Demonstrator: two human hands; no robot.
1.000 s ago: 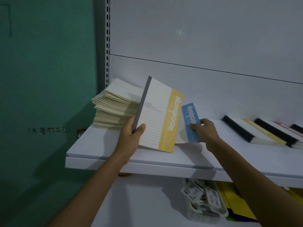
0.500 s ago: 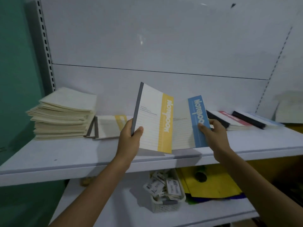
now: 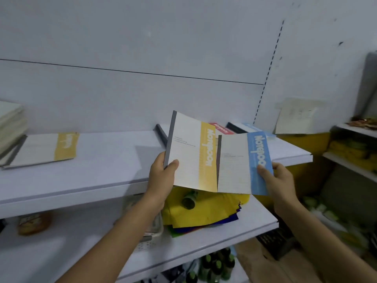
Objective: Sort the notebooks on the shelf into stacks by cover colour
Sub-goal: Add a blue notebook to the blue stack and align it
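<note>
My left hand (image 3: pixel 162 176) grips a yellow-striped notebook (image 3: pixel 193 152) by its grey spine, held upright in front of the white shelf (image 3: pixel 106 158). My right hand (image 3: pixel 275 178) holds a blue-striped notebook (image 3: pixel 242 164) by its blue edge, right beside the yellow one and slightly overlapping it. On the shelf at the left lies a small stack with a yellow-striped cover (image 3: pixel 42 149) on top. Behind the held notebooks lie a red-striped stack (image 3: pixel 222 128) and a blue-striped stack (image 3: pixel 250 127). A tall pile of cream notebooks (image 3: pixel 10 123) sits at the far left edge.
The lower shelf (image 3: pixel 234 227) carries yellow and blue paper sheets (image 3: pixel 208 213), a dark bottle (image 3: pixel 188 201), a white basket (image 3: pixel 151 233) and a brown packet (image 3: pixel 33 222). Green-capped bottles (image 3: pixel 214 264) stand below. A second shelf unit (image 3: pixel 355 160) with yellow goods is at the right.
The view has swung to the right, so the cream pile slid to the left edge. Both hands have lifted their notebooks off the shelf and brought them toward me, side by side.
</note>
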